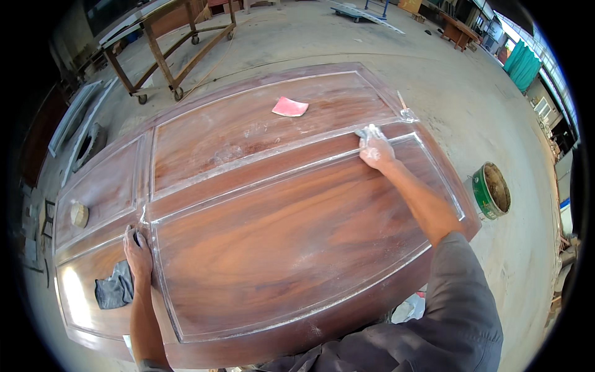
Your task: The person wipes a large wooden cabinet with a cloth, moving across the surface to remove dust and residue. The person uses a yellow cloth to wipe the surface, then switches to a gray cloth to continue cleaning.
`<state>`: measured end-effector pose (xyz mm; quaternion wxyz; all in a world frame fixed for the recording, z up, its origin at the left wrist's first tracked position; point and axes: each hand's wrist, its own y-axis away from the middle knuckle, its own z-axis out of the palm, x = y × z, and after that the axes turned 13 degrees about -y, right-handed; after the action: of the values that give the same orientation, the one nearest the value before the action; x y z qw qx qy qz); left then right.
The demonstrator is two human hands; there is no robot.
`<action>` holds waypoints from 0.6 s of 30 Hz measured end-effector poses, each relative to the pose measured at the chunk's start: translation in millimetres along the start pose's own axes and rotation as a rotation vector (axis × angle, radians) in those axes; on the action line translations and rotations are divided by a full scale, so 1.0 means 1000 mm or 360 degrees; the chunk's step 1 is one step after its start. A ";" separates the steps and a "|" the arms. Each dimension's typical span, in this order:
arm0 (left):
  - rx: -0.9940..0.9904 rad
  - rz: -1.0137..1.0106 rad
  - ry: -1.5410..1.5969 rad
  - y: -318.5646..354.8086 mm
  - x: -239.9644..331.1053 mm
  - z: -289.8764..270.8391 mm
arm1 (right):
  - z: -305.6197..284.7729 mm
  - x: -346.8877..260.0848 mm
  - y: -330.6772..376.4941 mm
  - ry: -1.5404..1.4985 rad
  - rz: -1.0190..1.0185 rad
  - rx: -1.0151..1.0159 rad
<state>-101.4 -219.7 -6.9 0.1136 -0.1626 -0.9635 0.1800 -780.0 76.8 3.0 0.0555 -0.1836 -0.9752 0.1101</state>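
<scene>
Centrally, a dusty panelled door (266,204) fills the frame over concrete floor (483,99). Right hand (374,149), upper right, grips a pale pad (367,131); left hand (137,251), lower left, rests flat beside a grey rag (113,288). Pink sandpaper (289,106) lies above.

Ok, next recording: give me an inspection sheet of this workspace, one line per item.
Surface: large reddish-brown panelled wooden door lying flat, pale filler or dust along its grooves.
Job's things: small pale pad or cloth, under the right hand, on the groove near the far right corner.
Clutter: pink sheet, dark grey rag, round pale block, thin stick with clear wrap, all on the door.
Hands: right hand presses on the pad; left hand rests flat on the door, beside the rag.
Cables: nothing seen.
Surroundings: concrete floor, green bucket at right, wheeled wooden frame beyond.
</scene>
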 end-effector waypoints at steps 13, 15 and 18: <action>0.0032 0.0021 0.0026 0.002 -0.014 0.004 | -0.036 0.142 0.023 -0.0067 0.0755 -0.0163; 0.0030 0.0034 0.0041 0.003 -0.001 0.012 | -0.024 0.168 0.054 -0.0034 0.0465 0.0040; 0.0038 -0.0007 0.0018 0.006 0.001 0.004 | -0.016 0.129 0.059 -0.0120 0.0109 0.0168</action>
<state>-101.6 -215.4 -12.8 0.1213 -0.1601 -0.9609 0.1904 -876.4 181.5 13.0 0.0246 -0.2094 -0.9626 0.1701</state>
